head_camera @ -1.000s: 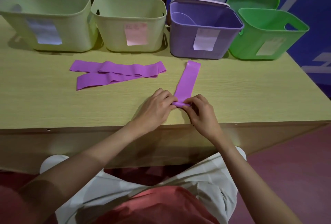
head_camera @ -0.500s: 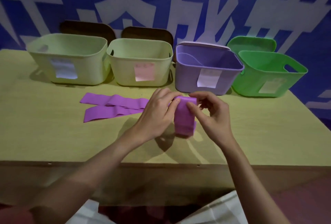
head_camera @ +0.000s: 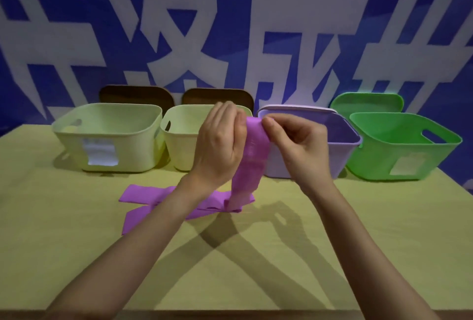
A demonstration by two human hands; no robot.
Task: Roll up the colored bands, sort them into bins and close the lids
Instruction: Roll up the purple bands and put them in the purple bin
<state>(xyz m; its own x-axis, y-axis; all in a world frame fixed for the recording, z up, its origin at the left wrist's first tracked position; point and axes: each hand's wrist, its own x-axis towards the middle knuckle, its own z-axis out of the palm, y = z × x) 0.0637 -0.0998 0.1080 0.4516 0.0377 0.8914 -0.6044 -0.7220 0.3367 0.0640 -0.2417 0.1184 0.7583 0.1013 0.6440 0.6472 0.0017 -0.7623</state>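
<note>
Along the far edge of the desk (head_camera: 76,243), from left to right: two pale green bins (head_camera: 110,138) with brown lids (head_camera: 135,94) propped behind; a purple bin (head_camera: 343,150); a green bin (head_camera: 404,148) (its lid (head_camera: 366,102) upright behind it). Above the desk's centre, left hand (head_camera: 217,145) and right hand (head_camera: 299,143) pinch the top end of a purple band (head_camera: 252,163) between curled fingers; it hangs down, its lower end near two flat purple bands (head_camera: 153,196) lying crossed on the desk.
</note>
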